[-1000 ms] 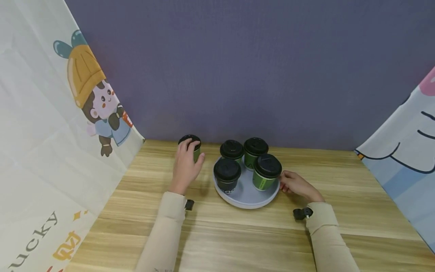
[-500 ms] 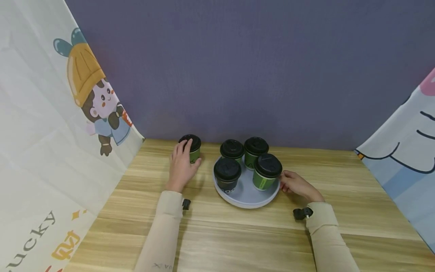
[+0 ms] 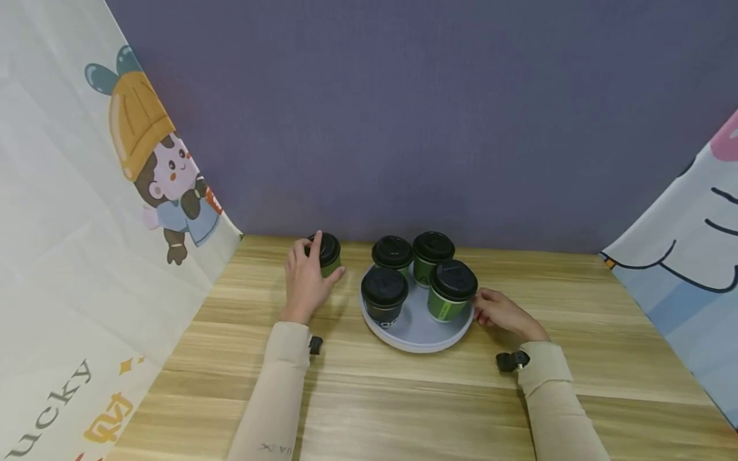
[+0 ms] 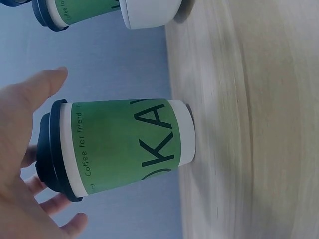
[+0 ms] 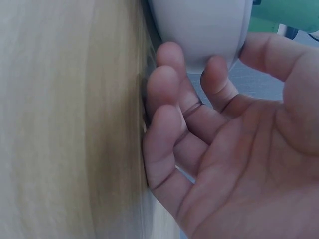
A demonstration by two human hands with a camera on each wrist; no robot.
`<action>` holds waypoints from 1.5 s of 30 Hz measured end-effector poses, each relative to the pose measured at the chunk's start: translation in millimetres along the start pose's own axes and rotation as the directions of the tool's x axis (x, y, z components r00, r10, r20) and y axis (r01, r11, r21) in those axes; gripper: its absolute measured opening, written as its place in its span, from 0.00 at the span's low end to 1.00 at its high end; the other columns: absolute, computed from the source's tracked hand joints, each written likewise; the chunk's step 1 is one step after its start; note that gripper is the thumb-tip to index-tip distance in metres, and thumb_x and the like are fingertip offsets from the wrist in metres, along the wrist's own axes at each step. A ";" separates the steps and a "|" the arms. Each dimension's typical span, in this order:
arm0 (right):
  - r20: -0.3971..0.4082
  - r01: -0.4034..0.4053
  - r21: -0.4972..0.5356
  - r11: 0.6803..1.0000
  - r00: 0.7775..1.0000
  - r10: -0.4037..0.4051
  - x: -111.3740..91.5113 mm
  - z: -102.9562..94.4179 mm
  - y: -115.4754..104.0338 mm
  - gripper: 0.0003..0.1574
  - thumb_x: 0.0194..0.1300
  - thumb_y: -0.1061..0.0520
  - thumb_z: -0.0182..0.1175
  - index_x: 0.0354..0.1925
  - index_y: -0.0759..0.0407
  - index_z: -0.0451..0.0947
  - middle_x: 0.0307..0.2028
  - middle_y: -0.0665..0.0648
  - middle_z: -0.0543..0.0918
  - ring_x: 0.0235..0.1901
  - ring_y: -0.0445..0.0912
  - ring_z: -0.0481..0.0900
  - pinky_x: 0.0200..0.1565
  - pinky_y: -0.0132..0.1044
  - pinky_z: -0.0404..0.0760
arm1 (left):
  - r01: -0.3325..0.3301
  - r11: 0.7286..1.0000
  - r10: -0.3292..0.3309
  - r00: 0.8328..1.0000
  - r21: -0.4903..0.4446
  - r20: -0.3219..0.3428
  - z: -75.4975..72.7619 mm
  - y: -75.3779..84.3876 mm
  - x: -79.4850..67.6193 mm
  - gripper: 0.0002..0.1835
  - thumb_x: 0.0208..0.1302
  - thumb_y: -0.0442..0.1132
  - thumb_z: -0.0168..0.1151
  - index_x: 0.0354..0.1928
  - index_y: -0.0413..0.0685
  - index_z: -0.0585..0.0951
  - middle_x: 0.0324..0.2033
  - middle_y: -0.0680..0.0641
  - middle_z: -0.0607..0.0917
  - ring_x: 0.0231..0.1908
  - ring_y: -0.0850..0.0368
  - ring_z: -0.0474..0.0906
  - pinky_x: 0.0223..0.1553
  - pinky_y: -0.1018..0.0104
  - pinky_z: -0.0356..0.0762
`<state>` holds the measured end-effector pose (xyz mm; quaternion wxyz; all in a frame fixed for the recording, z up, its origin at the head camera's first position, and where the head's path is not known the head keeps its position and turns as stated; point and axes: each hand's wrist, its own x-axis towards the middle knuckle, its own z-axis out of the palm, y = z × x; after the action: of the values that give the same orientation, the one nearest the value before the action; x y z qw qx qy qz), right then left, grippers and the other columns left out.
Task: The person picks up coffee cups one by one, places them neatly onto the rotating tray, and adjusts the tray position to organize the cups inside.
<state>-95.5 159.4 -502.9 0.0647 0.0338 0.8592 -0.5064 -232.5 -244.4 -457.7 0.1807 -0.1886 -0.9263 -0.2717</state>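
Observation:
A green paper coffee cup (image 4: 124, 144) with a black lid stands upright on the table, left of a round pale tray (image 3: 412, 342). My left hand (image 3: 303, 282) is around its lid end; in the left wrist view the thumb (image 4: 47, 84) is apart from the cup, and the fingers reach behind the lid. Whether those fingers touch it is hidden. My right hand (image 3: 507, 315) pinches the tray's right rim with thumb and fingers. On the tray stand a dark cup (image 3: 384, 310) at front left, a green cup (image 3: 446, 306) at front right, and two more lidded cups behind.
The wooden table (image 3: 398, 410) ends at a dark blue-grey backdrop (image 3: 415, 115) just behind the cups. A printed white cloth (image 3: 63, 211) hangs on the left, another printed cloth (image 3: 692, 256) on the right.
My left hand has shifted slightly left and lower from over the lid to the cup's near left side. The tray, its cups and my right hand have stayed put.

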 end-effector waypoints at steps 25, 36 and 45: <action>0.005 0.001 -0.010 1.000 1.000 -0.001 2.0 0.6 -0.4 0.18 0.78 0.55 0.46 0.42 0.69 0.74 0.30 0.54 0.78 0.28 0.42 0.76 0.30 0.33 0.74 | 0.036 0.992 -0.042 0.998 -0.120 -0.052 11.1 -5.6 1.0 0.37 0.63 0.55 0.72 0.70 0.55 0.68 0.77 0.35 0.54 0.75 0.34 0.56 0.64 0.37 0.72; 0.039 -0.001 -0.016 1.000 0.999 0.001 -0.4 -1.6 -1.0 0.14 0.73 0.57 0.49 0.41 0.67 0.76 0.31 0.54 0.79 0.31 0.43 0.76 0.33 0.34 0.75 | 0.019 0.989 -0.030 0.997 -0.143 -0.072 7.2 -1.6 0.6 0.37 0.63 0.53 0.73 0.68 0.52 0.67 0.67 0.37 0.66 0.67 0.38 0.64 0.64 0.40 0.72; 0.077 0.006 -0.016 1.000 0.997 -0.005 -5.0 -3.3 -4.3 0.15 0.73 0.57 0.49 0.44 0.69 0.76 0.33 0.55 0.80 0.32 0.44 0.76 0.34 0.34 0.75 | 0.066 0.986 -0.062 0.998 -0.151 0.031 -9.5 6.0 -0.7 0.47 0.63 0.55 0.71 0.79 0.56 0.58 0.69 0.36 0.60 0.68 0.38 0.58 0.63 0.38 0.70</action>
<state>-91.3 160.3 -496.8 0.0966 0.0115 0.8602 -0.5007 -227.0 -245.3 -447.9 0.1449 -0.1754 -0.9107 -0.3448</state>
